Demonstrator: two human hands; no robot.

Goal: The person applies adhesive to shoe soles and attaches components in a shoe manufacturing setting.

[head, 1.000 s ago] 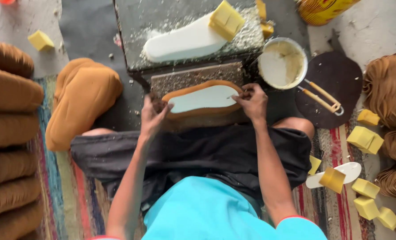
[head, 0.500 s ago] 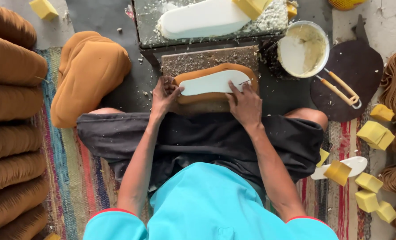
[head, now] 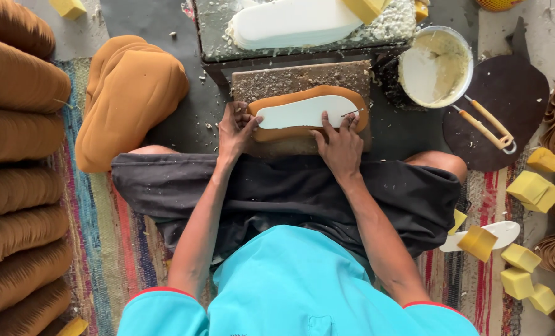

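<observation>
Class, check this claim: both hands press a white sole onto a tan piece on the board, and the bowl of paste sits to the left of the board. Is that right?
Not quite. The head view shows the bowl to the right of the board, not the left. The rest holds: the left hand and right hand press the white sole onto the tan piece.

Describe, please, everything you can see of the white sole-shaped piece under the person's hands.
The white sole piece is flat, smooth and foam-like, shaped like a shoe insole with rounded ends. It lies lengthwise across the view on a larger tan sole-shaped piece, whose edge shows all around it. Both rest on a speckled work block. The left hand presses its left end; the right hand has fingers on its lower right edge.
</observation>
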